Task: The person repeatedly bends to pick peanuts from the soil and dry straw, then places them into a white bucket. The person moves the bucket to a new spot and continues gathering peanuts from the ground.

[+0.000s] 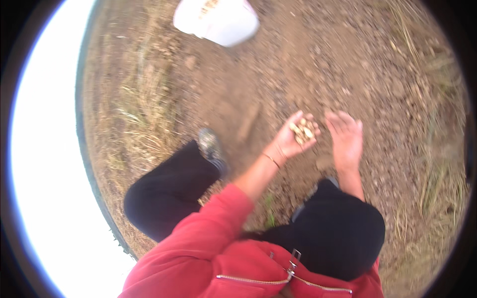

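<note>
My left hand (292,143) is cupped palm up around a small heap of pale tan pods (303,131), which look like peanuts in their shells. Thin bands circle that wrist. Just to the right, my right hand (344,134) hangs over the soil with its fingers extended, and no object shows in it. The two hands are close but apart. Under them lies brown, loose, stony soil (246,111). Motion blurs the picture, so single pods are hard to make out.
A white sack or container (220,24) bearing writing stands on the soil at the top, cut by the frame. Dry grass (138,123) grows along the left, and more grass (439,186) along the right. My bent knees and a shoe (211,149) flank the working spot.
</note>
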Tool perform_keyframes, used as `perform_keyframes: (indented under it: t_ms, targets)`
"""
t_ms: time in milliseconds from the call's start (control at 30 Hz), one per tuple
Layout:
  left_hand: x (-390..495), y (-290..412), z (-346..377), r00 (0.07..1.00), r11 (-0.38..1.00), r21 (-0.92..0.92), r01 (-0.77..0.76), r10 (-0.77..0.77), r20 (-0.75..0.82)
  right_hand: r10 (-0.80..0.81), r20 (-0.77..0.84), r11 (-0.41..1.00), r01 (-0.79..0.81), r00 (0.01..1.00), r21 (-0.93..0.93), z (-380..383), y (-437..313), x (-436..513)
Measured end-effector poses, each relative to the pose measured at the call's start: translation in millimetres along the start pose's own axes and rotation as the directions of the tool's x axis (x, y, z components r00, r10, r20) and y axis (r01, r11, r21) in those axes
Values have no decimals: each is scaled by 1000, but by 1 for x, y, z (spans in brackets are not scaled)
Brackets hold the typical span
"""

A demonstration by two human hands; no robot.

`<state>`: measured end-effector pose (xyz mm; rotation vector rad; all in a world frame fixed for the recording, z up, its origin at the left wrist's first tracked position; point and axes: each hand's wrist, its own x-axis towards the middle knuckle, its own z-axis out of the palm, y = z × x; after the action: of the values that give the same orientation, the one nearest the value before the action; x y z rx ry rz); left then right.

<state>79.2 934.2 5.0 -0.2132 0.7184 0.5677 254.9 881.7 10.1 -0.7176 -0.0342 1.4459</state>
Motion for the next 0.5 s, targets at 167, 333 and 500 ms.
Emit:
perform_keyframes:
  t_ms: [167,333,500]
  targets:
    - [-31,110,55,942,933,-231,-276,311,129,-20,18,1000,20,1000,7,-6,0,1]
    - [-68,282,175,656,569,374,-732,737,161,11,33,989,-6,999,-148,-22,16,-31]
    - [-66,256,213,373,213,807,-551,928,10,146,-111,871,-181,983,-456,-39,21,-65]
